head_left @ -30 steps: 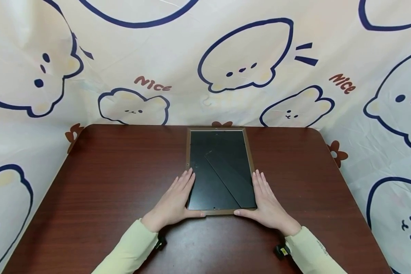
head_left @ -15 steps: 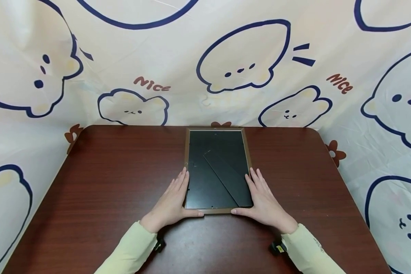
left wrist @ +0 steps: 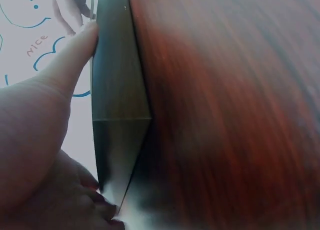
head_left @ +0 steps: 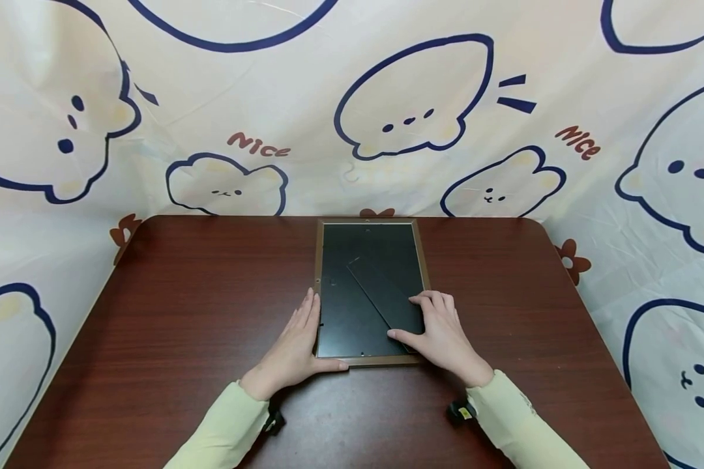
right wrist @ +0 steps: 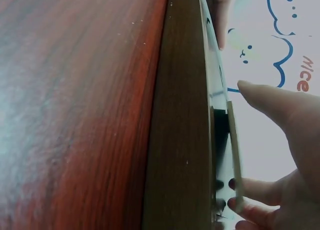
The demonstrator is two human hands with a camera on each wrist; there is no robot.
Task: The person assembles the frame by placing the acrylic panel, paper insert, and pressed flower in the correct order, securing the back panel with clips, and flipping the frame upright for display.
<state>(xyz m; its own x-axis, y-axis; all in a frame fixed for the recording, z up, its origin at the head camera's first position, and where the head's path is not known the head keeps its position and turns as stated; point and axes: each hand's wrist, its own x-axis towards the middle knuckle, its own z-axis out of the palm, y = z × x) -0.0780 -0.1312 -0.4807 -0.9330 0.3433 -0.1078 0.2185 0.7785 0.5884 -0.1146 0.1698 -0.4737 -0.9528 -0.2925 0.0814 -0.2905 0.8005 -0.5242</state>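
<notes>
A picture frame [head_left: 352, 306] lies back side up on the table, with a brown wooden rim and black backing. A black easel stand [head_left: 381, 286] runs diagonally over the backing. My left hand [head_left: 290, 345] rests along the frame's left side, fingers straight, thumb against the near edge. My right hand [head_left: 442, 332] is over the stand's lower right part, fingers bent. In the right wrist view, the stand [right wrist: 235, 150] tilts slightly up from the backing, with fingertips [right wrist: 250, 210] hooked at its edge. The thumb [right wrist: 265, 99] appears apart from it.
The dark reddish-brown wooden table [head_left: 211, 293] extends to both sides of the frame. A pale cloth backdrop [head_left: 305, 98] printed with cartoon bears surrounds it. Both wrists carry small black cameras.
My right hand has moved left and inward from the frame's right edge onto the stand, and its fingers have bent. The stand's edge now appears slightly lifted. The left hand stays on the frame.
</notes>
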